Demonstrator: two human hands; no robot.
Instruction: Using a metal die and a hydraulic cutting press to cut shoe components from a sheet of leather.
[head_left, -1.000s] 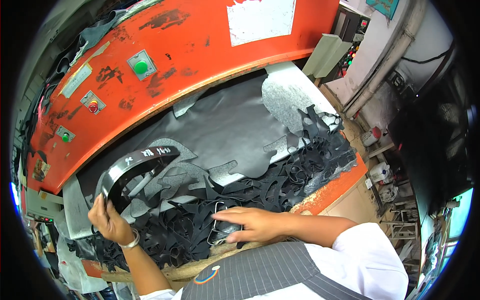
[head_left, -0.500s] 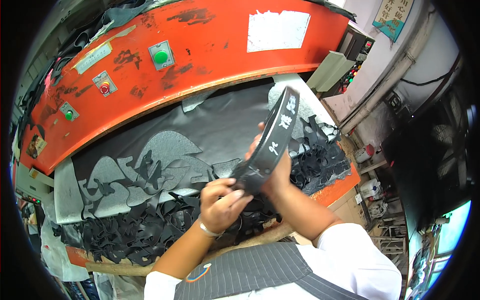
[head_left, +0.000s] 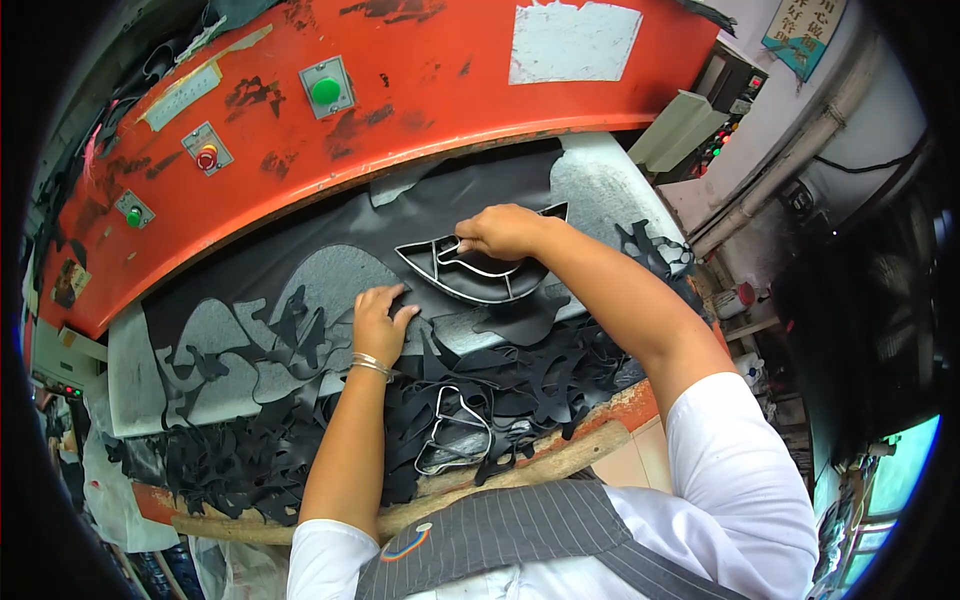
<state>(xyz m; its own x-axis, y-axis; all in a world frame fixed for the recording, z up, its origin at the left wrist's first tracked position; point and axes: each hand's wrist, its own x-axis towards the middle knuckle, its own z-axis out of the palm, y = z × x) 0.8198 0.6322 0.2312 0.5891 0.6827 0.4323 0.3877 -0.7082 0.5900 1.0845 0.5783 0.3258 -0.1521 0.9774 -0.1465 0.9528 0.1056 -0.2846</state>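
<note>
My right hand (head_left: 503, 232) grips the bars of a pointed-oval metal cutting die (head_left: 470, 292), which lies low over the sheet of black leather (head_left: 440, 205); I cannot tell whether it touches everywhere. Thin bars cross the inside of its dark frame. My left hand (head_left: 378, 322) is open, palm down, its fingertips at the leather's cut edge beside a large curved cut-out. Grey board (head_left: 335, 275) shows through that hole. Between my forearms, a smaller cutting die (head_left: 455, 430) with a bare metal edge lies on black leather scraps (head_left: 275, 455).
An orange press beam (head_left: 420, 110) spans the back, with green buttons (head_left: 325, 92) and a red one (head_left: 206, 157). A control box (head_left: 715, 100) hangs at the far right. A rounded wooden bar (head_left: 500, 482) runs along the front edge.
The cutting die, held up on edge in both hands before, is now down at the leather in my right hand. My left hand has let go and moved left onto the sheet.
</note>
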